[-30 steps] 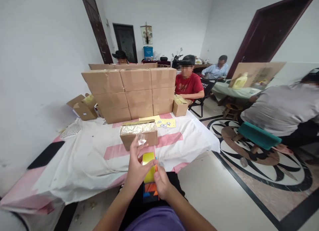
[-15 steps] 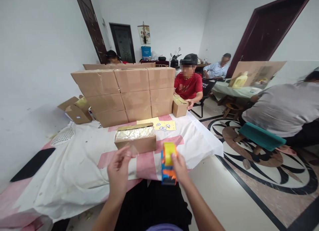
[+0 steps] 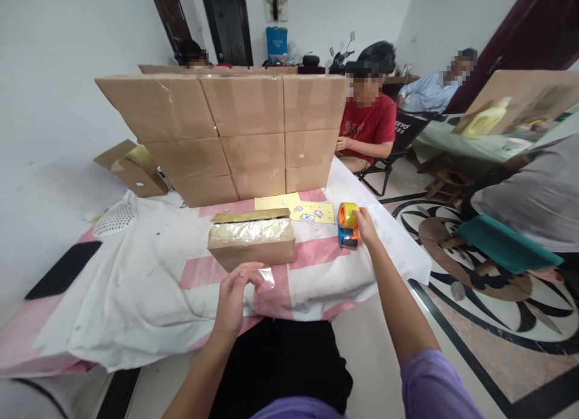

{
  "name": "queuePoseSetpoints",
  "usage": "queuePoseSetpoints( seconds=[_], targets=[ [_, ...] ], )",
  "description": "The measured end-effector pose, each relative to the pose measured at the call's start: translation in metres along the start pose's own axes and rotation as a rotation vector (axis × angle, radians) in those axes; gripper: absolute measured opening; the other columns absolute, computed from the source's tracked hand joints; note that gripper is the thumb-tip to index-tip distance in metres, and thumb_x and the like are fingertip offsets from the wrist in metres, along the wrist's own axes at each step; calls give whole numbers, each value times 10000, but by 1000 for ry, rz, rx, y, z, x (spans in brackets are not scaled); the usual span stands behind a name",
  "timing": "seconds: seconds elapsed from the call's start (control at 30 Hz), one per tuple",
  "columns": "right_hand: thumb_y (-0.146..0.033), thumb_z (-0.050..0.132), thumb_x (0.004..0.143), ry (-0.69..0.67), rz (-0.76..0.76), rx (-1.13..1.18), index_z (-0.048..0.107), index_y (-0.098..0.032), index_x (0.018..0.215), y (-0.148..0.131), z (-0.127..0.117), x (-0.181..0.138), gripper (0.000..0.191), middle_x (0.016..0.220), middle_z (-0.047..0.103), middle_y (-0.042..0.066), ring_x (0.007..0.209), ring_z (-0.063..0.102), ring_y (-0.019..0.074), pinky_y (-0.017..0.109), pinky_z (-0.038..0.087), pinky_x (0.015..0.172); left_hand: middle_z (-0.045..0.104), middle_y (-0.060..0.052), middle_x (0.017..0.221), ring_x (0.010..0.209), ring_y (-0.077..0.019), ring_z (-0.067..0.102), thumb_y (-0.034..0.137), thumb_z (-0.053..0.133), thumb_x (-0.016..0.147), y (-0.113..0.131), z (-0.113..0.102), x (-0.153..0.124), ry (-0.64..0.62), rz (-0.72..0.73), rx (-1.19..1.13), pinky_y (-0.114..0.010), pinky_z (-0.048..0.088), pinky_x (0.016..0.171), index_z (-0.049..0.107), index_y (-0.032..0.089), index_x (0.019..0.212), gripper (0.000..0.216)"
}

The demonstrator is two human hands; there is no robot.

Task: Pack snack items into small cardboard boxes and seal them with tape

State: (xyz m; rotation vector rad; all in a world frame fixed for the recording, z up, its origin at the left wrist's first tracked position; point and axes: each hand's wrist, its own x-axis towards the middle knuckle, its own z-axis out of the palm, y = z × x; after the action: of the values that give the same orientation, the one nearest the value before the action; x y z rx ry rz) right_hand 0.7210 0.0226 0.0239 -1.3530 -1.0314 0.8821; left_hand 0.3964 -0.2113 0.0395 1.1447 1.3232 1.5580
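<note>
Between the thumb and fingers of my left hand (image 3: pixel 237 289) is a short piece of clear tape (image 3: pixel 266 278), held just in front of a small cardboard box (image 3: pixel 253 250). Shiny tape covers the top of that box, and a raised flap stands along its back edge. My right hand (image 3: pixel 367 227) grips a tape dispenser (image 3: pixel 348 235), blue and orange with a yellow roll, at the table's right side. It looks to be at or just above the cloth; I cannot tell whether it touches.
A wall of stacked cardboard boxes (image 3: pixel 248 135) stands behind the small box. Yellow sheets (image 3: pixel 316 212) with paper scraps lie before it. An open carton (image 3: pixel 136 172), a white perforated piece (image 3: pixel 115 220) and a black flat object (image 3: pixel 63 269) are at left. A co-worker in red (image 3: pixel 371 123) sits beyond.
My right hand has carried the tape dispenser forward and right, over the table. My left hand has shifted slightly right with the tape piece. The co-worker's box has dropped out of sight.
</note>
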Motion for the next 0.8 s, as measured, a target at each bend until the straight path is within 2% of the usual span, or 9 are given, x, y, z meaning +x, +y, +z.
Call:
queuePoseSetpoints(
  seconds=[0.07, 0.13, 0.17, 0.3, 0.4, 0.5, 0.6, 0.67, 0.8],
  targets=[
    [-359, 727, 709, 99, -128, -92, 592, -175, 1038, -10, -4, -12, 400, 906, 582, 29, 904, 549, 226, 378, 439, 842, 643, -27, 612, 631, -191, 589, 566, 412, 992, 6, -1, 4, -48, -11, -3, -347, 480, 744, 716, 142, 956, 523],
    [-341, 715, 739, 70, -377, -192, 575, -193, 1140, -32, 0, -40, 449, 984, 572, 37, 945, 551, 228, 381, 430, 867, 644, -45, 606, 642, -201, 595, 606, 391, 989, 13, -1, 6, -76, -22, 15, -352, 483, 740, 725, 133, 905, 585],
    [-352, 687, 785, -33, -515, -224, 587, -202, 1143, -45, 6, -60, 401, 1002, 577, 46, 948, 562, 231, 382, 434, 855, 642, -50, 600, 636, -202, 595, 633, 388, 980, 16, 0, 7, -82, -29, 25, -351, 485, 723, 728, 131, 886, 613],
    [-356, 693, 864, -743, -853, -282, 650, -257, 1159, -100, 52, -156, 314, 1140, 598, 82, 1075, 554, 258, 405, 441, 926, 629, -55, 587, 604, -197, 586, 722, 410, 930, 28, 6, 1, -97, -38, 48, -332, 486, 642, 696, 155, 733, 665],
    [-303, 680, 891, -868, -987, -356, 697, -231, 1016, -121, 85, -204, 145, 1075, 609, 72, 1021, 541, 244, 416, 414, 930, 648, -62, 633, 637, -190, 601, 709, 467, 916, 31, 8, -12, -67, -26, 58, -315, 491, 659, 638, 167, 635, 634],
    [-209, 640, 900, -810, -932, -212, 699, -201, 808, -125, 103, -217, 110, 983, 594, 52, 961, 556, 211, 392, 417, 893, 575, -19, 550, 529, -149, 522, 681, 402, 949, 34, 3, -27, -55, -45, -40, -285, 436, 577, 670, 154, 730, 630],
    [-240, 683, 887, -807, -755, -9, 712, -195, 712, -125, 112, -209, 184, 937, 557, 36, 909, 573, 179, 348, 449, 846, 494, 41, 517, 475, -108, 426, 605, 580, 891, 40, -5, -33, -19, -68, -32, -250, 366, 522, 719, 142, 887, 484],
    [-269, 706, 879, -830, -682, 15, 730, -203, 698, -125, 118, -200, 194, 921, 548, 29, 900, 574, 171, 333, 455, 838, 492, 54, 539, 493, -95, 421, 521, 701, 833, 44, -7, -28, -9, -77, 13, -238, 360, 530, 731, 143, 938, 394],
    [-365, 736, 863, -835, -643, -83, 752, -210, 720, -128, 137, -171, 212, 913, 567, 28, 920, 577, 181, 342, 437, 874, 500, 61, 575, 529, -93, 445, 483, 699, 849, 48, -4, 0, 10, -42, 3, -225, 370, 534, 714, 140, 1078, 413]
  ],
)
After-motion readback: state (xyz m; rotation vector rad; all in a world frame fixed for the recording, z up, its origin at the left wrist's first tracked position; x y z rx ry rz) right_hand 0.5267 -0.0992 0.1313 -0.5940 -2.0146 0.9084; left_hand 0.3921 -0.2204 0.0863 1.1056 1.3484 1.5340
